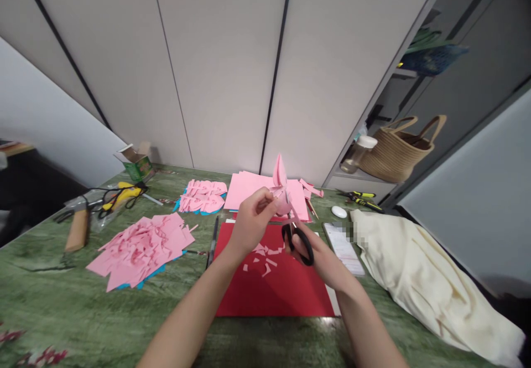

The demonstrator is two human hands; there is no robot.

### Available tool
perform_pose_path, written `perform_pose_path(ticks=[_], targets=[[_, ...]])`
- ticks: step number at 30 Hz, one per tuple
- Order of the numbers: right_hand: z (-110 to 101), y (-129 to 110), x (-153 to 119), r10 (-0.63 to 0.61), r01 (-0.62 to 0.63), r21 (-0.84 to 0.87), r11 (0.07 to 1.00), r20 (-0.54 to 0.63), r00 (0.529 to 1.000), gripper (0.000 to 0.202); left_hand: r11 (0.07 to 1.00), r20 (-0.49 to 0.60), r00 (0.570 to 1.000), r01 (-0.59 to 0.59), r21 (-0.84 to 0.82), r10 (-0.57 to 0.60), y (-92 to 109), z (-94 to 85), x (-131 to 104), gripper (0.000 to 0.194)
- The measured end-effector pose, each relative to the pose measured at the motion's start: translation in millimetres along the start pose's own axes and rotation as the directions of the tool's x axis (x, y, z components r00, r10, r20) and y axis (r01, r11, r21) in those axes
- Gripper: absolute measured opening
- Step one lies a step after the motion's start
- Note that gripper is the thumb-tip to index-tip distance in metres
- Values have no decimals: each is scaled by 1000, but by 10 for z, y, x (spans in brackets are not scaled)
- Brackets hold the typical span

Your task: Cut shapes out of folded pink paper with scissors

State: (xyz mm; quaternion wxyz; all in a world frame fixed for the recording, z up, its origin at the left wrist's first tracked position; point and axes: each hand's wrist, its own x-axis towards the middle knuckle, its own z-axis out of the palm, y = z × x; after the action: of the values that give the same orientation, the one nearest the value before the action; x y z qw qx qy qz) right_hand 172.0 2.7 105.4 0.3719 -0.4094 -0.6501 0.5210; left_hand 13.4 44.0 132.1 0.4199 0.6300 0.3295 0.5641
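My left hand (256, 213) is closed on a folded piece of pink paper (280, 175), part of which stands up in a point above the fingers. In my right hand (309, 243) is a pair of scissors (306, 247) with black handles, its blades up against the pink paper. How far the blades are apart I cannot make out. Below both hands lies a red sheet (274, 296), with several small pink scraps (263, 260) scattered on it. Behind the hands is a stack of pink sheets (244, 188).
A heap of pink offcuts (143, 246) lies at left, near cut pink shapes (203, 195), a yellow-handled tool (126, 192) and a small green box (139, 166). At right are a phone (344, 249), a white oval object (339, 212), pliers (360, 199) and cream cloth (415, 268).
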Motion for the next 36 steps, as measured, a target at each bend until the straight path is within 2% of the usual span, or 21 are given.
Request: perform_pose_path(ticks=[4,9,11,17,20,23,26,30,36], targets=[[11,24,8,-26,26,-2,1000,-10,1000,30,1000,-27,1000,7,-4,-7,-1,32,-14,20],[26,19,11,-34,34,5,999,-9,999,30,1000,-159,987,-8,-15,6,-39,140,-56,21],[27,15,11,-29,29,-4,1000,-15,999,31,998,-181,984,-9,-58,-1,-54,182,-68,20],[8,13,15,-19,14,-78,997,-65,998,34,975,-167,984,24,-221,-63,-91,220,-60,18],[-9,12,13,-19,13,-100,995,-59,998,32,938,-113,985,86,-337,-131,-135,219,-38,16],[-16,20,14,-12,7,-112,994,-41,999,30,917,-95,981,123,-379,-171,-177,206,-15,14],[-17,31,17,-10,6,-107,994,-45,999,30,940,-104,984,103,-324,-143,-182,173,3,14],[-33,5,6,18,-23,-104,994,-52,999,32,989,-97,991,77,-127,-89,-111,104,16,13],[-73,-75,-29,32,-30,-98,995,17,999,32,996,23,997,67,55,-69,27,0,20,14]])
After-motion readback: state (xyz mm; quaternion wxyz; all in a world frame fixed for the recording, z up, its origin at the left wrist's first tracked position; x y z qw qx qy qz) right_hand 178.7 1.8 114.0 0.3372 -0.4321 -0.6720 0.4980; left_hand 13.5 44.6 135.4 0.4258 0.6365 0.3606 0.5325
